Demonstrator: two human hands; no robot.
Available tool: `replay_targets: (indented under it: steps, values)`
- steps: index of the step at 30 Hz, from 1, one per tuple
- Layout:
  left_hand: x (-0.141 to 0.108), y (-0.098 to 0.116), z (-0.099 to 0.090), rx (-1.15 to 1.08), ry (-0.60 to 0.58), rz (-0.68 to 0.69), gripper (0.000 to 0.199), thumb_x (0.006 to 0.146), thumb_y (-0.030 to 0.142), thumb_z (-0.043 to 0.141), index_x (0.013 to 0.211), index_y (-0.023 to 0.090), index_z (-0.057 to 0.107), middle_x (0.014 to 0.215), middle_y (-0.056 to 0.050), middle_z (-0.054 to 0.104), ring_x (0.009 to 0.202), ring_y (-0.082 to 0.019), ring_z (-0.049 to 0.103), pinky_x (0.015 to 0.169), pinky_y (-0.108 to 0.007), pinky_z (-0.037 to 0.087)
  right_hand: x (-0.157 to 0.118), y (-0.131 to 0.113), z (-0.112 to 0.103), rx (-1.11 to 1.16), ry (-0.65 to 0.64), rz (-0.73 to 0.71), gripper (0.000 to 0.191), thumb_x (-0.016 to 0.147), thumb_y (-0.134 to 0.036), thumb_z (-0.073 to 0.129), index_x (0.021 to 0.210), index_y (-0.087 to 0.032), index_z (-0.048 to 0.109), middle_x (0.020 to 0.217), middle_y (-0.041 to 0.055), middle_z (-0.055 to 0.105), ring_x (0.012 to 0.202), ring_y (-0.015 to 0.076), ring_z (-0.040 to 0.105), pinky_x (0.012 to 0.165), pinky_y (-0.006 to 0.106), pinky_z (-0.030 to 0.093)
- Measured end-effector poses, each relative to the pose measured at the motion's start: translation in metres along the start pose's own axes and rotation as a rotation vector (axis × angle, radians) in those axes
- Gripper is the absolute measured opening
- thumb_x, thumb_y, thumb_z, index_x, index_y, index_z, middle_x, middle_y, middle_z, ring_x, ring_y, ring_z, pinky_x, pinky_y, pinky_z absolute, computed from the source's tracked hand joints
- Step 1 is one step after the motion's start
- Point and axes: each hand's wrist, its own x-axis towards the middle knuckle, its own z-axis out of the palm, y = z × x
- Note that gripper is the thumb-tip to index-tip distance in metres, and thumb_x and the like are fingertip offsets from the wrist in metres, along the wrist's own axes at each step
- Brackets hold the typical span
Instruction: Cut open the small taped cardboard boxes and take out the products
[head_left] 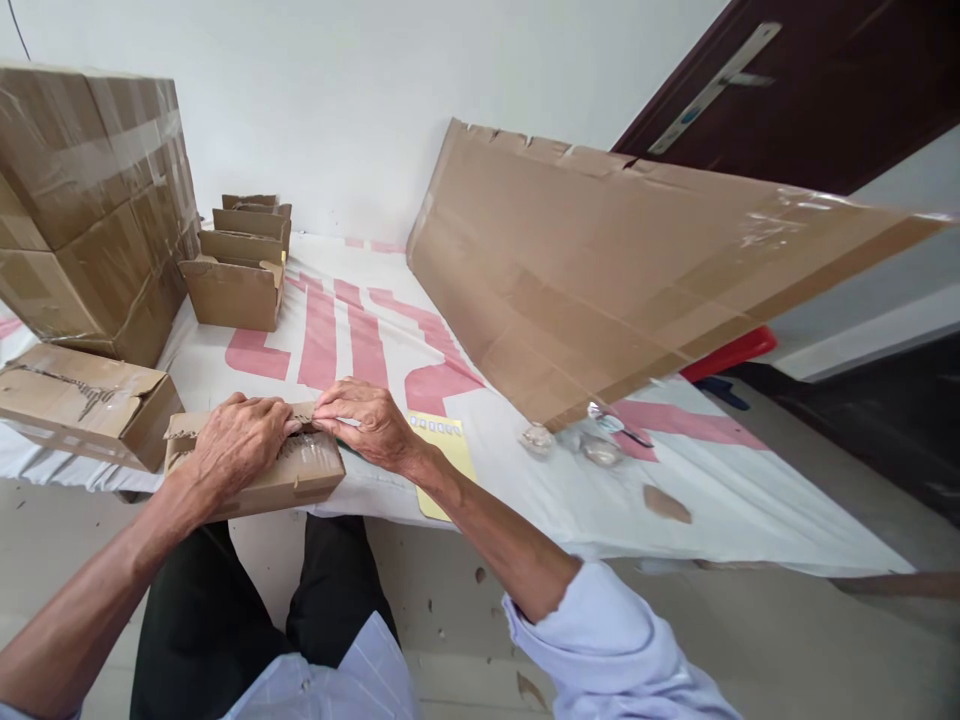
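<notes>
A small cardboard box [300, 478] lies at the table's front edge, below both hands. My left hand [244, 440] rests over its top, fingers together and pressing on the cardboard near the flap. My right hand [367, 425] pinches the flap's edge at the box's right end. The fingertips of the two hands are close together, with a bit of the flap between them. A yellow sheet [442, 460] lies just right of the box, partly behind my right forearm.
Taped cartons [97, 200] are stacked at the left, with a closed box [86, 400] before them. Open boxes [234, 295] stand behind. A large cardboard sheet [585, 270] leans at the right, near small plastic-wrapped items [600, 450] and a cardboard scrap [666, 504].
</notes>
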Motion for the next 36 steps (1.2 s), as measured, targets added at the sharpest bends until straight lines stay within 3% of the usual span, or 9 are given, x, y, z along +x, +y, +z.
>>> replay_targets:
  steps: [9,16,21,23,25,30,33,36]
  values:
    - [0.0,0.001,-0.001,0.032,0.003,0.026,0.036,0.116,0.037,0.045,0.107,0.014,0.071,0.107,-0.014,0.081,0.094,-0.029,0.078,0.085,-0.043,0.049,0.011,-0.006,-0.005,0.258,-0.067,0.275,0.02,0.094,-0.018,0.071,0.075,-0.021,0.076,0.084,0.0034,0.077,0.077,0.017,0.069,0.073,0.031,0.056]
    - [-0.005,0.001,-0.001,0.012,0.042,0.052,0.038,0.117,0.037,0.043,0.11,0.014,0.072,0.109,-0.015,0.081,0.098,-0.03,0.078,0.086,-0.043,0.05,0.017,-0.003,-0.004,0.295,-0.086,0.438,0.021,0.094,-0.024,0.069,0.074,-0.019,0.072,0.077,0.0013,0.071,0.072,0.0147,0.063,0.07,0.029,0.05]
    - [-0.003,-0.001,0.001,-0.026,0.054,0.018,0.039,0.117,0.036,0.042,0.105,0.015,0.073,0.102,-0.014,0.081,0.092,-0.028,0.078,0.084,-0.042,0.049,0.011,-0.011,-0.014,0.332,-0.109,0.297,0.007,0.09,-0.026,0.079,0.093,-0.021,0.078,0.101,0.0041,0.074,0.089,0.0172,0.067,0.078,0.03,0.055]
    - [0.0,-0.001,0.001,-0.039,0.046,-0.005,0.038,0.116,0.034,0.043,0.103,0.016,0.073,0.1,-0.013,0.081,0.09,-0.028,0.078,0.082,-0.041,0.049,0.004,-0.015,-0.017,0.253,-0.043,0.245,0.002,0.093,-0.022,0.076,0.091,-0.021,0.076,0.102,0.0044,0.072,0.089,0.0172,0.067,0.078,0.031,0.056]
    - [0.004,0.0,-0.001,-0.049,0.035,-0.031,0.036,0.115,0.032,0.044,0.1,0.017,0.073,0.098,-0.013,0.081,0.088,-0.029,0.077,0.081,-0.041,0.048,-0.003,-0.019,-0.017,0.142,-0.023,0.229,0.009,0.096,-0.017,0.071,0.09,-0.022,0.075,0.099,0.0041,0.07,0.088,0.0173,0.066,0.079,0.032,0.057]
    - [0.01,0.002,-0.007,-0.023,-0.025,-0.099,0.035,0.114,0.027,0.044,0.093,0.017,0.071,0.089,-0.011,0.081,0.074,-0.027,0.074,0.078,-0.041,0.048,-0.011,-0.024,-0.01,-0.113,-0.224,0.295,0.004,0.102,-0.019,0.07,0.1,-0.021,0.073,0.104,0.0069,0.066,0.098,0.0212,0.067,0.088,0.035,0.059]
    - [0.012,0.003,-0.008,-0.008,-0.042,-0.117,0.036,0.114,0.028,0.044,0.092,0.017,0.071,0.088,-0.011,0.08,0.072,-0.027,0.073,0.077,-0.041,0.047,-0.009,-0.026,-0.009,-0.106,-0.296,0.326,0.012,0.105,-0.019,0.065,0.111,-0.022,0.075,0.103,0.0052,0.062,0.096,0.0202,0.067,0.088,0.034,0.059]
    - [0.012,0.002,-0.008,-0.013,-0.026,-0.125,0.036,0.114,0.029,0.044,0.092,0.018,0.071,0.087,-0.011,0.08,0.071,-0.026,0.072,0.077,-0.04,0.046,-0.008,-0.027,-0.01,-0.036,-0.286,0.332,0.019,0.103,-0.015,0.065,0.115,-0.023,0.078,0.103,0.0041,0.06,0.095,0.0191,0.067,0.091,0.034,0.058]
